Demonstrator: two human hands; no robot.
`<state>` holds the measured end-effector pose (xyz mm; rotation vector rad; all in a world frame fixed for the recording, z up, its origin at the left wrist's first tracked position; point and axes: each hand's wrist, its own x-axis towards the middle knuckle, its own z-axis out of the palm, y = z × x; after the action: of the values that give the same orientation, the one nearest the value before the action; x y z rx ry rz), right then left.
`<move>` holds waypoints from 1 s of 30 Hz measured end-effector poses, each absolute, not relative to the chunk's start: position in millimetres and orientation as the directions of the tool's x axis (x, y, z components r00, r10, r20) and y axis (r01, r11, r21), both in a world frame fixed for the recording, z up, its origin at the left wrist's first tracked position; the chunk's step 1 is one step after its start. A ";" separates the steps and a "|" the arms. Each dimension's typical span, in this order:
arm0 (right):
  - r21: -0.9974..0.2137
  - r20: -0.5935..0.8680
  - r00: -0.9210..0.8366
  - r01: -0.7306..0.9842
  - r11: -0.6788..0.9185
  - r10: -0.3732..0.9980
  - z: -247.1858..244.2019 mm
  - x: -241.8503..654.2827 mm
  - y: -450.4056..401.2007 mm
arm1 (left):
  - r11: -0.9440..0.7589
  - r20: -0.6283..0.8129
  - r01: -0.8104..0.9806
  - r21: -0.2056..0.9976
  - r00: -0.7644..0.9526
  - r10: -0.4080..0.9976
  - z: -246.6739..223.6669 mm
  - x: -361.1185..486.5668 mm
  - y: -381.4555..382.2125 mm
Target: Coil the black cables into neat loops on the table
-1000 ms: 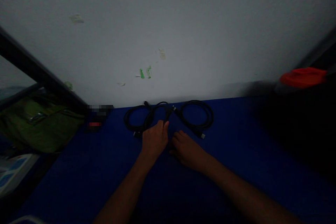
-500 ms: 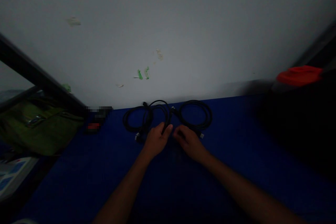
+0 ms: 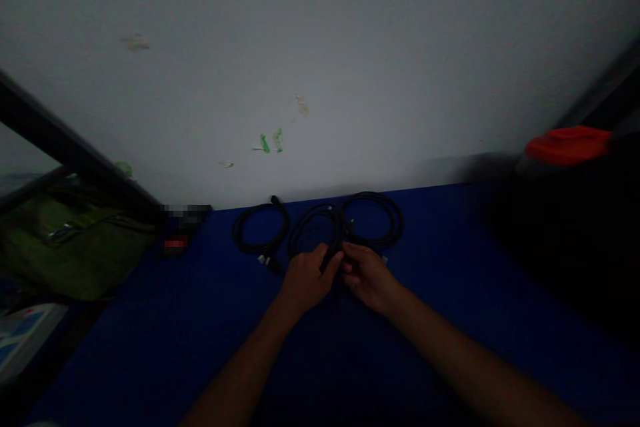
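Head view looks down at a deep blue tabletop running up to a pale wall, and the light is dim. The left hand is closed around a dark stretch of black cable, which slants out from its fingers toward the right hand. The right hand's fingers pinch in at the same spot, so the two hands nearly touch, though shadow hides the exact grip. The cable lies in loops on the table just ahead of the hands: a left coil, a middle loop directly above the held stretch, and a right coil overlapping the middle loop's edge. How the loops connect is too dark to trace. A pale connector sits at the bottom of the left coil, just beside the left hand, and a black plug stands at its top. Farther left, a black device with a red mark lies at the table's back edge, and beyond it sits an olive green bag. A white and blue box shows at the lower left corner. An orange-red cloth lies on a dark, blurred mass at the right, and green marks stain the wall.
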<state>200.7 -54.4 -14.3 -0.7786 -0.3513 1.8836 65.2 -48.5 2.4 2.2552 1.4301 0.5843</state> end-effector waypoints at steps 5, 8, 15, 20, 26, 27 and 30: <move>-0.619 -0.348 -0.279 -0.648 -0.443 0.895 -15.9 199.3 -55.8 | -0.384 0.129 0.740 0.552 0.379 0.916 1.9 64.1 -48.4; -0.634 -0.348 -0.299 -0.624 -0.458 0.889 -16.3 198.6 -56.7 | -0.350 0.162 0.711 0.610 0.321 0.933 2.3 63.4 -48.5; -0.639 -0.294 -0.373 -0.608 -0.471 0.880 -16.6 203.6 -56.3 | -0.362 0.191 0.642 0.676 0.323 0.927 10.9 57.4 -47.2; -0.666 -0.274 -0.417 -0.568 -0.484 0.867 -14.3 207.4 -54.3 | -0.381 0.184 0.675 0.632 0.347 0.920 12.9 54.0 -44.4; -0.971 -0.091 -0.205 -0.198 -0.132 0.974 -11.5 213.0 -51.2 | -0.364 0.153 0.655 0.662 0.358 0.921 10.7 53.4 -40.7; -0.999 0.031 -0.144 -0.042 0.025 0.989 -10.4 214.7 -51.4 | -0.364 0.144 0.649 0.668 0.367 0.919 10.4 53.2 -40.2; -0.798 0.422 -0.160 0.402 0.449 0.893 -7.4 219.5 -52.9 | -0.347 0.105 0.615 0.708 0.394 0.913 9.5 52.2 -39.5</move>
<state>219.5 -52.9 -7.4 -1.1141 -1.7548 0.6509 52.2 -39.5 9.5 2.0774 1.3008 0.6712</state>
